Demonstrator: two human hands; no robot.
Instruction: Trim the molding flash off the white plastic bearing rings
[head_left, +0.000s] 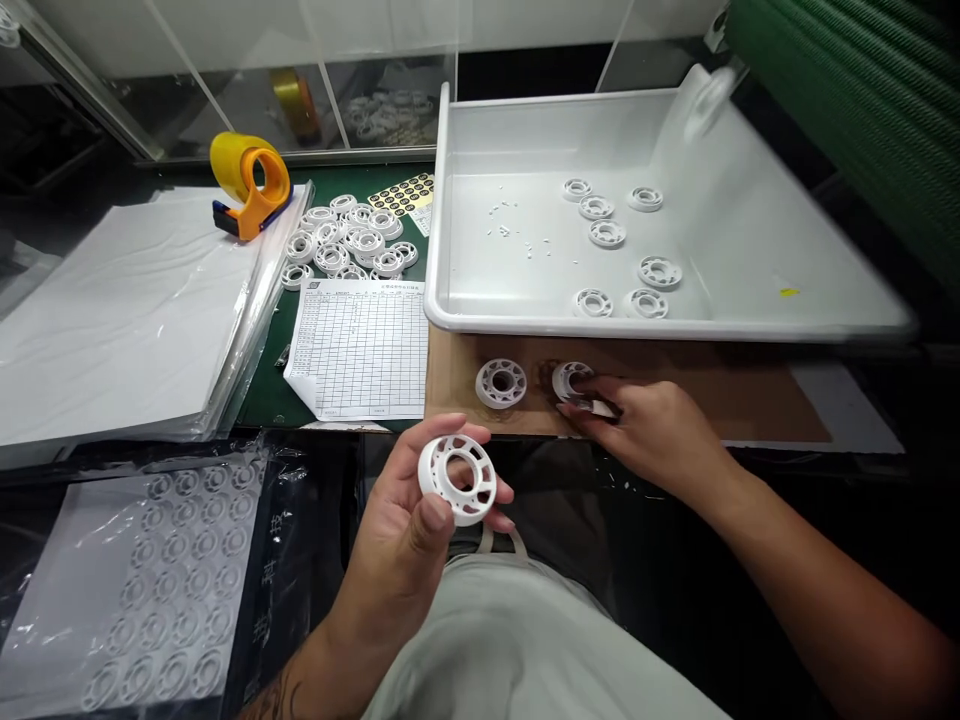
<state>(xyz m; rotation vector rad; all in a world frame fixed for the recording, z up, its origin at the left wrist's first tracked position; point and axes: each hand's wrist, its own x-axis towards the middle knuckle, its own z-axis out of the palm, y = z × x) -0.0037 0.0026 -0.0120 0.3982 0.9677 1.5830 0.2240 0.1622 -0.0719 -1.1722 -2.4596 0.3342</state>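
Note:
My left hand [409, 530] holds up a white slotted plastic ring [480, 478] in front of my body, thumb on its near edge and fingers behind it. At the front edge of the brown cardboard [750, 395], my right hand [652, 430] has its thumb and fingers closed on a second white ring [568, 380]. A small light-coloured piece, too unclear to name, shows by those right fingers. Left of that hand, a third white ring [501, 384] lies flat on the cardboard.
A white tray [570, 322] behind the cardboard holds several rings and tiny white bits. Leftward are a printed form [360, 350], a heap of rings [352, 240], a sticker sheet [405, 195], an orange tape dispenser [259, 195] on plastic-wrapped sheets [127, 320], and bagged rings [180, 580].

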